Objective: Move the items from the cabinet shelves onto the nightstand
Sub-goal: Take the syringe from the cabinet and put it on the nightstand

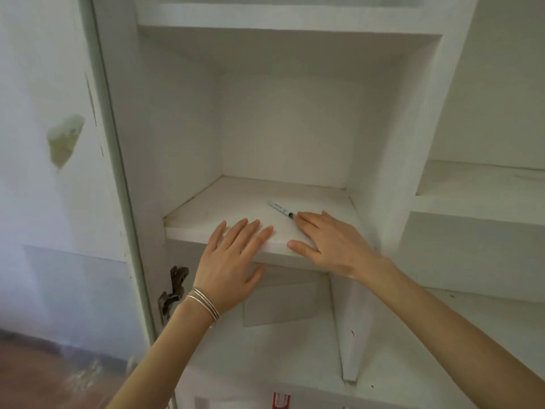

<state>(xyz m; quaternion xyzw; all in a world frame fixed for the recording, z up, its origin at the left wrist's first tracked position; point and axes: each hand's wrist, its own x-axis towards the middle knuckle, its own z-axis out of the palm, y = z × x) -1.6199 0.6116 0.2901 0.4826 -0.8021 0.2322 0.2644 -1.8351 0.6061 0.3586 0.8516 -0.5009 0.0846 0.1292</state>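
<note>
A white cabinet shelf carries a slim pen lying diagonally right of centre.

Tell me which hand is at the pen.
The right hand: its fingertips reach the pen, while the left hand lies flat on the shelf edge.

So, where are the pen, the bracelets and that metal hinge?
pen (281, 209): head view, middle of its pale barrel.
bracelets (204, 304): head view, middle of the silver bands.
hinge (177, 277): head view, its dark upper plate.
</note>
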